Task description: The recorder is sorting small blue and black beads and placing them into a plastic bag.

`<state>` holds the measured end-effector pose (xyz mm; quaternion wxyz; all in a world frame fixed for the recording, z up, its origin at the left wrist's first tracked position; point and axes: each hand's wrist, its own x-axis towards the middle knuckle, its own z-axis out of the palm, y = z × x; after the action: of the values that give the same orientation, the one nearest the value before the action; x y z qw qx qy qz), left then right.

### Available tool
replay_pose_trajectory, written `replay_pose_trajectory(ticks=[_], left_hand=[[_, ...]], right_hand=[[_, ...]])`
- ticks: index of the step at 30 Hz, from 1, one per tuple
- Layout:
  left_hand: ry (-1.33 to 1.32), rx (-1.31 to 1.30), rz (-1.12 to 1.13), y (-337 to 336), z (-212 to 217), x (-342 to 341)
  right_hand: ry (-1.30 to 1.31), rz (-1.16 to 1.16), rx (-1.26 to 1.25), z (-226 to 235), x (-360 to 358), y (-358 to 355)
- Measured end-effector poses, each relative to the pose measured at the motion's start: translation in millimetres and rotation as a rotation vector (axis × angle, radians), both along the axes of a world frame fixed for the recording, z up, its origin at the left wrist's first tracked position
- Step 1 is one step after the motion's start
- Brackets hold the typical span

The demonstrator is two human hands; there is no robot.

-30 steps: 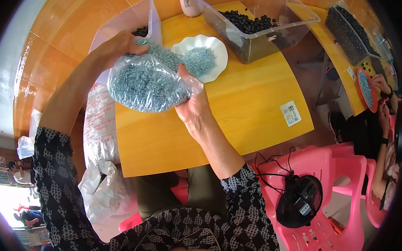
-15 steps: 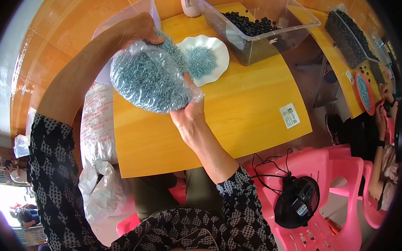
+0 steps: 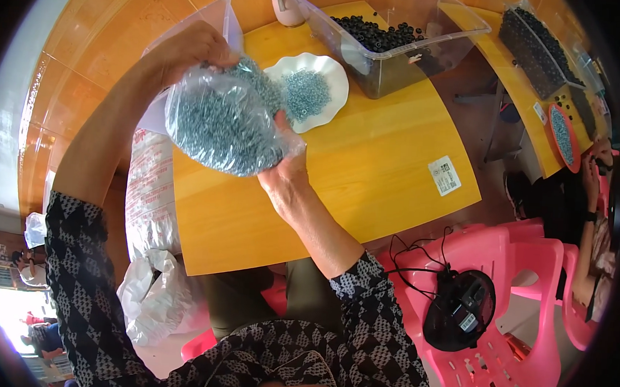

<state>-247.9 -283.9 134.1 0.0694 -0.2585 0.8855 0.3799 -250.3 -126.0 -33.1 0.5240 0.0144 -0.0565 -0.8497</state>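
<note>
Bag of small metal rings point(image 3: 223, 124) between left hand point(image 3: 192, 46) and right hand point(image 3: 283, 168).

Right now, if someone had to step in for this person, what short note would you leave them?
Left hand: grips the top of a clear plastic bag full of small silvery-blue metal pieces, lifted above the yellow table.
Right hand: supports the bag from below and at its side.
The bag's upper end leans toward the white scalloped dish, which already holds a small heap of the same pieces.
Behind it a clear bin holds black parts.
Done: some pieces are in the dish.
Left: most of them are in the bag, which is nearly full.
</note>
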Motion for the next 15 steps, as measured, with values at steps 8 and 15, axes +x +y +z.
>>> replay_pose_trajectory(ticks=[8,15], left_hand=[[0.061,-0.047,0.072,0,4,6],[0.095,-0.238,-0.051,8,4,6]], right_hand=[[-0.025,0.004,-0.019,-1,-1,-5],[-0.098,0.005,0.074,7,6,2]])
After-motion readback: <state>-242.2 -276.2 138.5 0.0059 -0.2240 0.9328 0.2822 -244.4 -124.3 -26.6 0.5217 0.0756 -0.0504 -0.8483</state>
